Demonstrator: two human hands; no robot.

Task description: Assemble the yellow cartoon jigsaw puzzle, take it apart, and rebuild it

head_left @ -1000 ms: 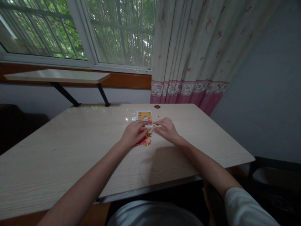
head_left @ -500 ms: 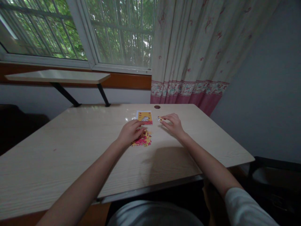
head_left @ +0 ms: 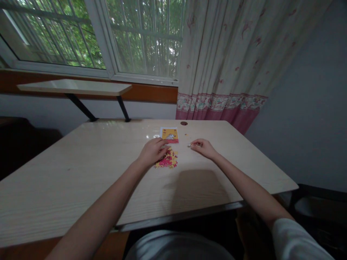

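Observation:
A pile of pink, yellow and red jigsaw pieces [head_left: 168,160] lies on the table in front of me. My left hand [head_left: 154,151] rests at the pile's upper left, thumb over the pieces and fingers stretched toward the lower edge of a yellow picture card [head_left: 172,133]. The card shows a white cartoon animal above a red strip. Right of the card, my right hand [head_left: 204,148] pinches a small whitish jigsaw piece [head_left: 189,145] close to the tabletop. Farther back is a tiny yellow piece [head_left: 186,134].
The pale wooden table [head_left: 89,187] has a round brown cable hole [head_left: 184,123] at its back edge. A raised shelf [head_left: 76,86] on black legs stands at the back left. Behind the table hangs a patterned curtain [head_left: 217,72] beside a barred window.
My right hand has come nearer to me with the whitish piece, uncovering the small yellow piece behind. The left hand stays over the pile. The view has shifted slightly.

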